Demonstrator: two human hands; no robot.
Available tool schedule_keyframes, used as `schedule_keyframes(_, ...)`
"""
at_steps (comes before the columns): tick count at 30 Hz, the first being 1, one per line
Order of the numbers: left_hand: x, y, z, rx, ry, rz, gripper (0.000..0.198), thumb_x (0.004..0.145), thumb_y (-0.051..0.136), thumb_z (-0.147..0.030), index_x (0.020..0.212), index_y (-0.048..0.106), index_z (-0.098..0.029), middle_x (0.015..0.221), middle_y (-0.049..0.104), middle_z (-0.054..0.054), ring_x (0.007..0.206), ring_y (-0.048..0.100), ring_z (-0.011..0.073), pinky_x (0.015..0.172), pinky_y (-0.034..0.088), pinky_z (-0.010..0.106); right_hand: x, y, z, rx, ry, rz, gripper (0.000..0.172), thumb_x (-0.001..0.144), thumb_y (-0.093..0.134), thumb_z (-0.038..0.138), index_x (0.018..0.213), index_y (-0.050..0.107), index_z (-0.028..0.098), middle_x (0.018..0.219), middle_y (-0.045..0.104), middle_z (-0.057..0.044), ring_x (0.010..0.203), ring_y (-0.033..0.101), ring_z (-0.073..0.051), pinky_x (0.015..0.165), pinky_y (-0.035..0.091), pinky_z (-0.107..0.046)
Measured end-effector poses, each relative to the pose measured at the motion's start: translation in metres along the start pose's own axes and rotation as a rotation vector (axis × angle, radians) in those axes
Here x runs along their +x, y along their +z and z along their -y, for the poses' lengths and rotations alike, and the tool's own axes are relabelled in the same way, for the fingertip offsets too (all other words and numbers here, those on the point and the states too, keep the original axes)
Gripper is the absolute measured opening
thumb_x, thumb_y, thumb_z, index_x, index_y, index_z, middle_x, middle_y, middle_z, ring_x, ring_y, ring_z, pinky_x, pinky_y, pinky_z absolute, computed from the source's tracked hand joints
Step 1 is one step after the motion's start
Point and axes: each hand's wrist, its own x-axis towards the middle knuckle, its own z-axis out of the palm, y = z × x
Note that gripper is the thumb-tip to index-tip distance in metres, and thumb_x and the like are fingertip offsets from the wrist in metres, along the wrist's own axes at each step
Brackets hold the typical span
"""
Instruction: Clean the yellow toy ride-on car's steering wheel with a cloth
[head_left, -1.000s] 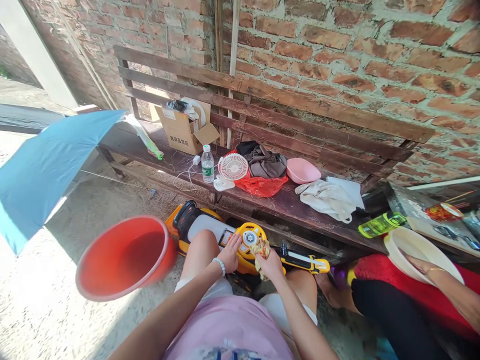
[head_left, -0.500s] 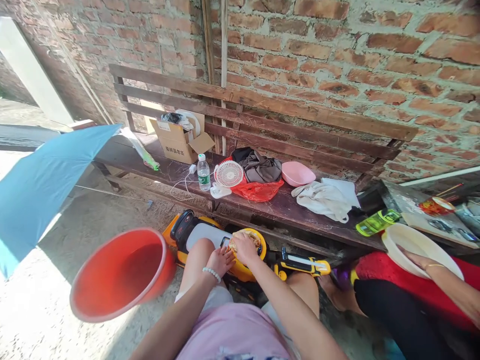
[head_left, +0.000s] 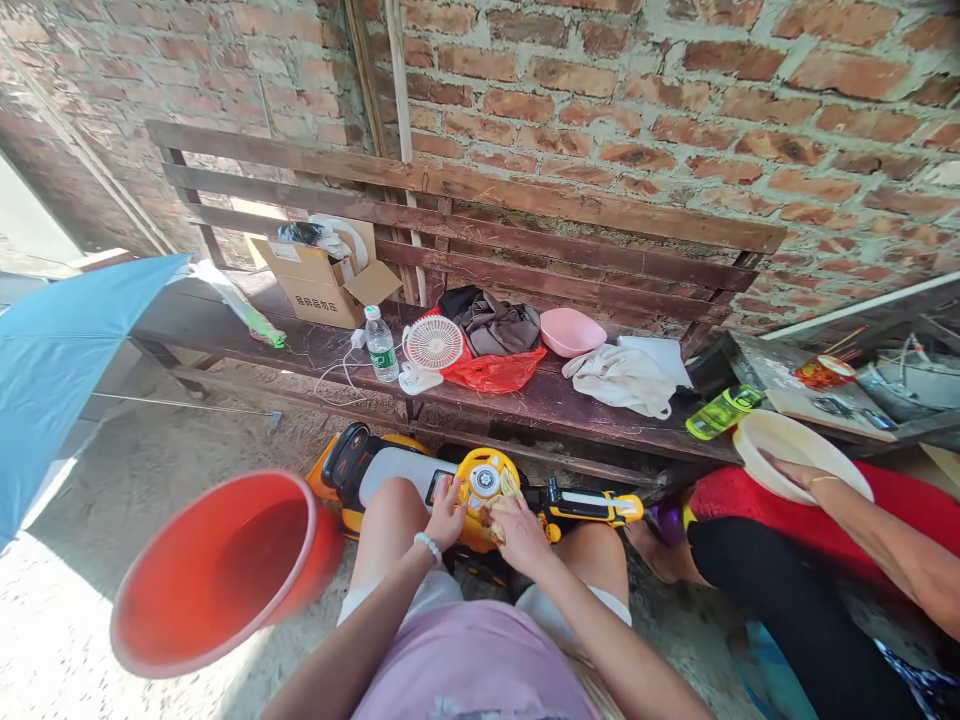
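Across my knees' far side lies a yellow, black and white toy ride-on vehicle with a yellow steering wheel. My left hand is at the left rim of the wheel, fingers curled against it; a pale bead bracelet is on that wrist. Bunched in my right hand is a tan, yellowish cloth, pressed on the wheel's lower right side. The wheel's round grey hub shows between the hands.
A red basin stands at left under a blue umbrella. The wooden bench bears a carton, bottle, fan and pink bowl. At right, another person's hand holds a cream basin.
My right hand and the cloth moved from the wheel's middle to its lower right, uncovering the hub. My left hand closed from spread fingers onto the rim. The view shifted right.
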Motion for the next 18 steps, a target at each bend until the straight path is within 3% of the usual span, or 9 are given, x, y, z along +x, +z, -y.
schedule_keyframes(2,-0.002,0.007,0.000,0.224,0.057,-0.001,0.086,0.084,0.059,-0.040,0.161,0.028,-0.020,0.172,0.021,0.015,0.161,-0.002,0.0375,0.129,0.011,0.059,0.012,-0.015,-0.008,0.062,0.091,-0.071,0.042,0.085,0.062,0.016,0.123,0.073,0.029,0.135,0.062,-0.006,0.122,0.053,-0.026,0.105,0.045,-0.037)
schedule_keyframes(5,-0.011,0.010,-0.007,0.733,0.070,0.068,0.091,0.086,0.051,-0.030,0.166,0.011,-0.011,0.174,0.005,0.019,0.160,-0.002,0.0381,0.124,0.022,0.062,0.041,-0.042,-0.019,0.127,0.157,-0.221,0.047,0.084,0.064,0.016,0.129,0.071,0.028,0.134,0.062,-0.008,0.119,0.055,-0.026,0.104,0.046,-0.036)
schedule_keyframes(8,-0.018,0.006,-0.020,1.018,-0.009,0.120,0.084,0.092,0.043,-0.028,0.167,0.008,-0.012,0.175,-0.002,0.016,0.161,0.001,0.0335,0.123,0.030,0.055,0.076,-0.062,-0.021,0.183,0.095,-0.272,0.049,0.082,0.067,0.017,0.130,0.071,0.026,0.136,0.061,-0.008,0.120,0.055,-0.025,0.106,0.045,-0.036)
schedule_keyframes(13,-0.016,0.000,-0.028,1.058,-0.032,0.178,0.089,0.092,0.047,-0.033,0.167,0.003,-0.016,0.174,-0.003,0.013,0.161,0.003,0.0328,0.121,0.034,0.052,0.122,-0.053,-0.003,0.080,-0.059,-0.074,0.057,0.080,0.068,0.016,0.136,0.067,0.030,0.142,0.059,-0.006,0.127,0.052,-0.026,0.107,0.042,-0.038)
schedule_keyframes(18,-0.007,-0.003,-0.016,1.028,-0.013,0.189,0.090,0.090,0.049,-0.033,0.168,0.005,-0.018,0.175,-0.002,0.009,0.161,0.004,0.0343,0.122,0.033,0.054,0.132,-0.029,0.004,0.022,0.094,0.000,0.054,0.085,0.067,0.028,0.139,0.064,0.033,0.138,0.060,-0.007,0.124,0.055,-0.028,0.101,0.043,-0.037)
